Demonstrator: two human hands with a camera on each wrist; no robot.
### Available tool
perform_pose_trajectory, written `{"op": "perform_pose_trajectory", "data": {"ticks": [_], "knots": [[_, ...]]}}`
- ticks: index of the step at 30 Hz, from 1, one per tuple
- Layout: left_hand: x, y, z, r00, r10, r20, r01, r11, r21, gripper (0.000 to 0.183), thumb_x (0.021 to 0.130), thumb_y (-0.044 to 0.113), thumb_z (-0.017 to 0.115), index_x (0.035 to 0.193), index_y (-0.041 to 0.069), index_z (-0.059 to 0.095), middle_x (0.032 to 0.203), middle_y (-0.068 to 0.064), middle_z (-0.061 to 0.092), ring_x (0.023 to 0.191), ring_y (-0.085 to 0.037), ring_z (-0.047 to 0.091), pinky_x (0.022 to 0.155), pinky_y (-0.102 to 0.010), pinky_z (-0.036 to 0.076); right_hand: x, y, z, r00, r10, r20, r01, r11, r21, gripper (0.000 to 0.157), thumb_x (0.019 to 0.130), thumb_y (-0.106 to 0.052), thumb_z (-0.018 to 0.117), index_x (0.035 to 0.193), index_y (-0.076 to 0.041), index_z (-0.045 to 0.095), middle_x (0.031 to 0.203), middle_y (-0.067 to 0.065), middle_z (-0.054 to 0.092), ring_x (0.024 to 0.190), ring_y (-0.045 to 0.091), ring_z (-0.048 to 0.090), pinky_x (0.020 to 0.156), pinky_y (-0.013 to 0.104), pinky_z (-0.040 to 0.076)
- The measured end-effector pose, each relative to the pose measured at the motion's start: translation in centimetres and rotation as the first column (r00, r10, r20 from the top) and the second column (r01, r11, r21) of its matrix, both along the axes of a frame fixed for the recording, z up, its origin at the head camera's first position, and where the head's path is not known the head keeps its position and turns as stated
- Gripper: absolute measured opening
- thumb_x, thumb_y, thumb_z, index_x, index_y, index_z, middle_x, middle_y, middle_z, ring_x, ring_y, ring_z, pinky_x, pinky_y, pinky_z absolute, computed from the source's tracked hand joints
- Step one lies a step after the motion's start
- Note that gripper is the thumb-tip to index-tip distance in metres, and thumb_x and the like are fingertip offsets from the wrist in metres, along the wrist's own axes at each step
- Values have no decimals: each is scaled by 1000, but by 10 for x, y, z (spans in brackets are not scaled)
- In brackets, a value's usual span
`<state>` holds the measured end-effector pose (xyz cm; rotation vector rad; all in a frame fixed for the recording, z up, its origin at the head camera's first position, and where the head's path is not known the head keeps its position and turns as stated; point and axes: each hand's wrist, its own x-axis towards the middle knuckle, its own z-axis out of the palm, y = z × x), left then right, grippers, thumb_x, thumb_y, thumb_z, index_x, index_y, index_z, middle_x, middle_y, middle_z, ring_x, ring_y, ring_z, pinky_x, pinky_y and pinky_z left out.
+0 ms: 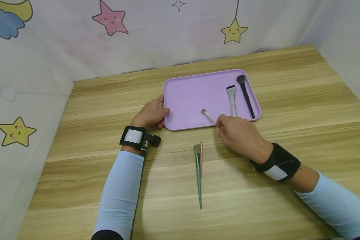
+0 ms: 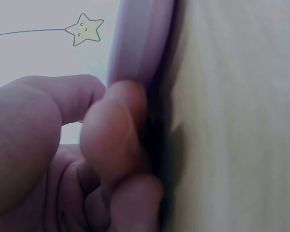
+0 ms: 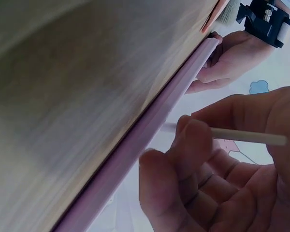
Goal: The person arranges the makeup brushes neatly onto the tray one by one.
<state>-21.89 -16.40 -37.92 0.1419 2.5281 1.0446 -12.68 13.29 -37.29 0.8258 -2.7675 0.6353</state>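
My left hand (image 1: 150, 112) grips the left rim of a purple tray (image 1: 192, 95), thumb over the edge and fingers at its outer side. The left wrist view shows its fingertips (image 2: 111, 135) against the tray wall (image 2: 140, 43). Over the tray's front edge, my right hand (image 1: 241, 135) pinches a thin white-handled makeup brush (image 1: 209, 116), its small brown head pointing up-left above the tray. In the right wrist view the pale handle (image 3: 249, 136) sticks out behind the pinching fingers. A grey flat-headed brush (image 1: 232, 100) and a black makeup brush (image 1: 246, 96) lie at the tray's right end.
On the wooden table (image 1: 87, 133), in front of the tray, a green makeup brush (image 1: 198, 176) lies beside a slim pink brush (image 1: 201, 160). A white curtain (image 1: 156, 36) printed with stars stands behind the table's back edge.
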Motion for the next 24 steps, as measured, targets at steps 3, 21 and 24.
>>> {"op": "perform_pose_trajectory", "data": {"ticks": [3,21,24], "knots": [[0,0,0,1000,0,0,0,1000,0,70,88,25,48,150,20,16,58,-15,60,48,-27,58,42,-34,52,0,0,0,1000,8,21,-8,1000,10,12,80,-7,53,89,-7,62,62,-2,54,49,12,45,35,28,36],[0,-1,0,1000,6,13,-6,1000,-3,70,88,25,47,150,22,15,58,-14,60,48,-26,57,42,-33,51,-2,0,-1,999,30,21,-31,999,13,18,81,-9,58,96,-3,66,75,3,60,57,13,47,42,28,41],[0,0,0,1000,7,12,-7,1000,1,70,88,25,47,150,22,15,58,-14,60,48,-26,57,42,-33,51,-2,0,0,999,33,1,-33,999,19,21,81,-10,60,98,-1,66,78,5,60,59,13,48,44,29,43]]}}
